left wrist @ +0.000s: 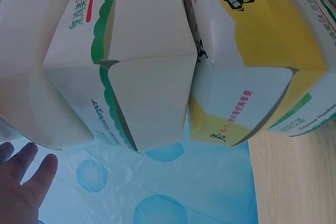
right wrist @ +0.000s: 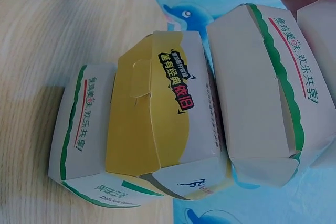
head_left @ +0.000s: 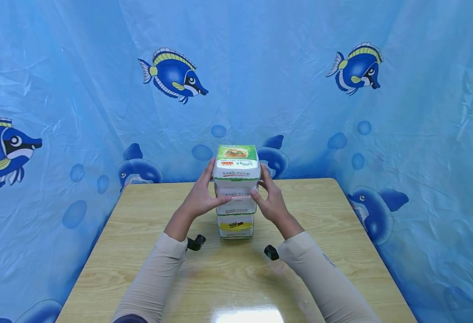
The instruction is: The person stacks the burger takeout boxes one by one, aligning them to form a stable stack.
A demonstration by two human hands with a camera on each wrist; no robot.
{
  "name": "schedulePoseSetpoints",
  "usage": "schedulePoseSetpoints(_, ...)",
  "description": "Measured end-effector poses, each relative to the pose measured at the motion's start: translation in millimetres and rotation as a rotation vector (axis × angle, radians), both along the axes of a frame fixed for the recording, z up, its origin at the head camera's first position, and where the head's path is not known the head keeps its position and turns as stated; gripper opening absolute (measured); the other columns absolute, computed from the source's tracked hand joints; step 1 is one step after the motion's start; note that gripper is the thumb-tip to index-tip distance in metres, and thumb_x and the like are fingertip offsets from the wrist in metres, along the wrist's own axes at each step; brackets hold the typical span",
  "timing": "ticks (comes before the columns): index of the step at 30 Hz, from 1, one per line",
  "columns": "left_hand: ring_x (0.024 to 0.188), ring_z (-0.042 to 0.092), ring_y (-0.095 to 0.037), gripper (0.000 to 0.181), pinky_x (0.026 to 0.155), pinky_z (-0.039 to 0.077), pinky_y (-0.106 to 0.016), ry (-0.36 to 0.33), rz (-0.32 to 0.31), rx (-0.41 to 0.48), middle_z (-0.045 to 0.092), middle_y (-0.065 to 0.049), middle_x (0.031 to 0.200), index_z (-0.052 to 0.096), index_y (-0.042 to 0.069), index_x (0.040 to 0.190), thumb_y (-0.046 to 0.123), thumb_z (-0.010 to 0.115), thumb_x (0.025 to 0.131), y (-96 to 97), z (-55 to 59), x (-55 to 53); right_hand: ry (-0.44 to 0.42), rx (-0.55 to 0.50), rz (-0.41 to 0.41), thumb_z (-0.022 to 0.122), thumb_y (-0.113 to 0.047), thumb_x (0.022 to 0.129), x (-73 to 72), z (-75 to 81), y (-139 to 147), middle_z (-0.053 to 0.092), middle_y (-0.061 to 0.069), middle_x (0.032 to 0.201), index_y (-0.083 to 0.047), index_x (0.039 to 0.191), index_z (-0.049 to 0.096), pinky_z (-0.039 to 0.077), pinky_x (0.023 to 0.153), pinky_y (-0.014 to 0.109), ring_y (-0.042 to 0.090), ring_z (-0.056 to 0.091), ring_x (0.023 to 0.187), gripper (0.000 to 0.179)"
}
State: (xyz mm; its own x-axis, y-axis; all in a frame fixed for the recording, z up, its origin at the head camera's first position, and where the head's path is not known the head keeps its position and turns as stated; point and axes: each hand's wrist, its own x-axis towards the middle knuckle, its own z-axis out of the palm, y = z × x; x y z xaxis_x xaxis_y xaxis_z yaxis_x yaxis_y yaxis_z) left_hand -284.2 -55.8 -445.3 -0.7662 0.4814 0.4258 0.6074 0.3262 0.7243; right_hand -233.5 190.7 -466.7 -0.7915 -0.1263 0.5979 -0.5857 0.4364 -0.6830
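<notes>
A tall stack of cardboard burger boxes stands on the table. Its top box (head_left: 237, 169) has a green lid with a burger picture. White boxes follow below, then a yellow and white box (right wrist: 181, 98), and a white bottom box (right wrist: 84, 129) with green trim on the table. My left hand (head_left: 199, 197) lies along the stack's left side, thumb across the front; its fingers look straight and spread in the left wrist view. On the right side, my right hand (head_left: 272, 199) touches the upper boxes, fingers extended, thumb at the front. The far sides of the boxes are hidden.
The wooden table (head_left: 139, 233) carries the stack near its middle. A blue fish-print curtain (head_left: 236, 103) hangs behind and at both sides. Small black devices (head_left: 196, 242) sit at both wrists, below the sleeves.
</notes>
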Motion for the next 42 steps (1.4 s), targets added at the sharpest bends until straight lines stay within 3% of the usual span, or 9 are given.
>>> schedulePoseSetpoints(9, 0.132, 0.039, -0.025, 0.103, 0.103, 0.032, -0.062, 0.038, 0.001, 0.008, 0.012, 0.005, 0.161, 0.000, 0.034, 0.157, 0.058, 0.068, 0.083, 1.2, -0.5, -0.4, -0.008, -0.014, -0.004, 0.054, -0.044, 0.098, 1.1, -2.6, 1.5, 0.034, 0.004, 0.154, -0.022, 0.158, 0.013, 0.037, 0.106, 0.049, 0.024, 0.038, 0.136, 0.076)
schedulePoseSetpoints(17, 0.131, 0.041, -0.023, 0.101, 0.103, 0.035, -0.058, 0.087, -0.003, 0.048, 0.018, 0.004, 0.159, 0.002, 0.032, 0.157, 0.054, 0.069, 0.084, 2.0, -0.6, -0.6, -0.006, -0.017, -0.012, 0.055, -0.042, 0.098, 0.9, -1.3, 0.8, 0.034, 0.003, 0.155, -0.015, 0.157, 0.015, 0.036, 0.106, 0.050, 0.024, 0.039, 0.136, 0.076)
schedulePoseSetpoints(22, 0.136, 0.035, -0.023, 0.098, 0.104, 0.032, -0.059, 0.120, -0.009, 0.089, 0.023, 0.003, 0.158, 0.005, 0.031, 0.157, 0.054, 0.068, 0.085, 2.9, 0.6, 0.3, 0.004, -0.010, -0.010, 0.053, -0.047, 0.098, 2.5, 0.9, -0.3, 0.029, -0.001, 0.157, -0.020, 0.158, 0.015, 0.036, 0.106, 0.049, 0.024, 0.041, 0.135, 0.076)
schedulePoseSetpoints(29, 0.142, 0.027, -0.025, 0.092, 0.106, 0.030, -0.060, 0.168, 0.024, 0.119, 0.020, -0.001, 0.160, 0.012, 0.023, 0.158, 0.063, 0.058, 0.088, 5.1, 1.9, 1.0, 0.035, -0.006, -0.020, 0.049, -0.054, 0.097, 2.4, 2.0, 0.0, 0.032, 0.005, 0.155, -0.010, 0.156, 0.019, 0.037, 0.106, 0.049, 0.027, 0.041, 0.134, 0.080)
schedulePoseSetpoints(37, 0.132, 0.042, -0.027, 0.094, 0.103, 0.036, -0.057, 0.211, 0.059, 0.171, 0.034, -0.009, 0.153, 0.023, 0.010, 0.156, 0.063, 0.060, 0.087, 7.3, 2.5, 3.3, 0.039, -0.001, -0.033, 0.050, -0.053, 0.097, 2.7, 1.4, 0.3, 0.033, 0.006, 0.155, -0.005, 0.155, 0.020, 0.038, 0.106, 0.048, 0.027, 0.042, 0.134, 0.080)
schedulePoseSetpoints(41, 0.124, 0.050, -0.028, 0.094, 0.100, 0.040, -0.055, 0.234, 0.108, 0.170, 0.038, -0.008, 0.151, 0.029, 0.012, 0.154, 0.067, 0.060, 0.084, 8.4, 3.9, 5.0, 0.049, -0.001, -0.036, 0.049, -0.052, 0.098, 3.0, 1.3, 0.9, 0.034, 0.006, 0.154, -0.010, 0.156, 0.021, 0.037, 0.106, 0.048, 0.027, 0.044, 0.133, 0.077)
schedulePoseSetpoints(42, 0.124, 0.050, -0.028, 0.095, 0.100, 0.040, -0.054, 0.239, 0.118, 0.169, 0.038, -0.008, 0.152, 0.030, 0.012, 0.154, 0.068, 0.060, 0.084, 8.5, 4.2, 5.2, 0.042, -0.002, -0.036, 0.052, -0.045, 0.099, 6.8, 6.4, -0.9, 0.035, 0.008, 0.154, -0.009, 0.156, 0.021, 0.037, 0.106, 0.048, 0.028, 0.044, 0.132, 0.074)
